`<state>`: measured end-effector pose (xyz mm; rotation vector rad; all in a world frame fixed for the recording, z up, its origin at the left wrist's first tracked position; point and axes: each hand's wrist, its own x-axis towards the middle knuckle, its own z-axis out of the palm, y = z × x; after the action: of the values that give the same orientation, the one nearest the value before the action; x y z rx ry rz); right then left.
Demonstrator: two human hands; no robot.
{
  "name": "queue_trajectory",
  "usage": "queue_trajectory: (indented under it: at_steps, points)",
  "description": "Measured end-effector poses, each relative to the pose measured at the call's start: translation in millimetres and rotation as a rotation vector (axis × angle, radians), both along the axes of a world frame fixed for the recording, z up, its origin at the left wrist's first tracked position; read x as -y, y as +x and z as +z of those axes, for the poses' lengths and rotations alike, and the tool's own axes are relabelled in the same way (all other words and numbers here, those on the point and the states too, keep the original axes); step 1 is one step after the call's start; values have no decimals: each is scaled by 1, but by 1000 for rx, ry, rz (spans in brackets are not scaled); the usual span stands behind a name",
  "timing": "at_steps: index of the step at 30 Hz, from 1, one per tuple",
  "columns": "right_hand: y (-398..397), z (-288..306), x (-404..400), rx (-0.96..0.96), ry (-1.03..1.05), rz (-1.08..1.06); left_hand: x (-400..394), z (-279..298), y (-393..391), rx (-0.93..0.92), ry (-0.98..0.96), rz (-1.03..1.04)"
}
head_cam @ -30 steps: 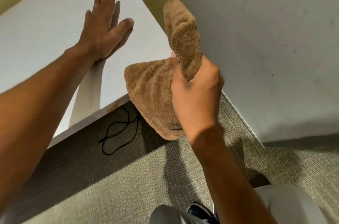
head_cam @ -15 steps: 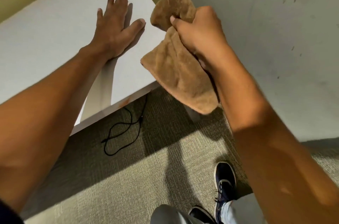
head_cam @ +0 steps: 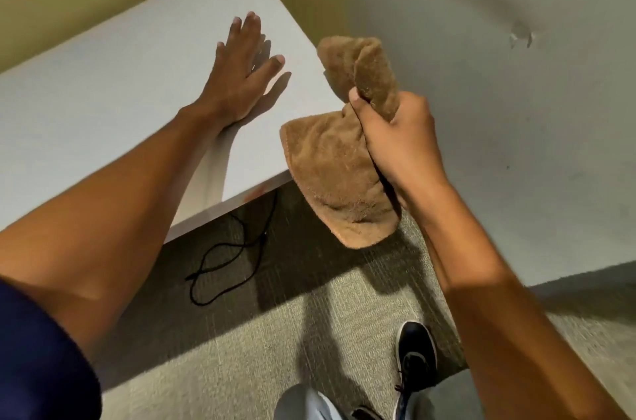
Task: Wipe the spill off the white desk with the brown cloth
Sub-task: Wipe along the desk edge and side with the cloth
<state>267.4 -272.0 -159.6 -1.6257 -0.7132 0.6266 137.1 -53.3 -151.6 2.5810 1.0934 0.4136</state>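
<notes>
The white desk (head_cam: 103, 116) is filling the upper left of the room, its top looking bare and dry from where I am standing, so the spill itself is not showing; only a small brownish mark is sitting on the front edge near the right corner. The brown cloth (head_cam: 330, 171) is hanging in the air just off that right corner, bunched rather than flat, with its lower flap drooping past the front edge toward the carpet. The right hand (head_cam: 399, 140) is gripping it, the fingers (head_cam: 361, 110) curled tight around the gathered middle. The left hand (head_cam: 237, 82) is lying flat on the desk near the right edge, fingers spread and holding nothing. The risk, as I judge it, is that a wadded cloth is going to smear or miss the mess, since so little fabric would be meeting the surface. The braced left hand could also be covering part of the area to wipe.
</notes>
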Motion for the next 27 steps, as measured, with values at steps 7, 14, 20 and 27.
queue_trajectory:
  at_steps: [7, 14, 20, 27]
  points:
    - [-47, -16, 19, -59, 192, -252, 43, 17, -51, 21, -46, -39]
    - [-100, -20, 31, -167, 289, -390, 58, 29, -154, -108, -28, -36]
    - [-167, -26, 22, -9, 217, -338, 58, 12, -192, -237, -79, 18]
    - [-207, -26, 7, 7, 276, -422, 60, 4, -186, -274, 19, 67]
